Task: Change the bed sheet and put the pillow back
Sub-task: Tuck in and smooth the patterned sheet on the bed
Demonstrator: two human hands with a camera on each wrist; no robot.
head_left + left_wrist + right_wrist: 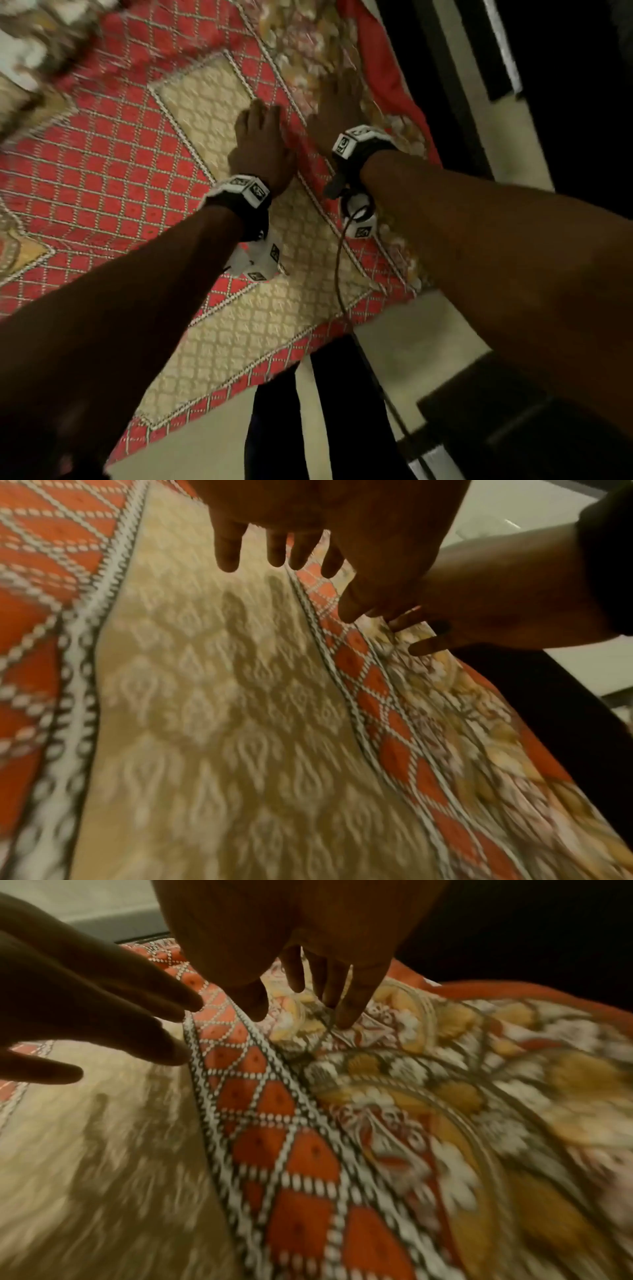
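Both hands lay flat, fingers straight, holding nothing. The left hand [262, 144] pressed the cream patch of the bed sheet [113, 164]; the right hand [337, 113], just beside it, pressed the flowery border, probably to smooth wrinkles. No pillow showed. Nothing there held anything inside.

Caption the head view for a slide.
Left hand and right hand, both flat with fingers extended, on the red-and-cream patterned bed sheet.
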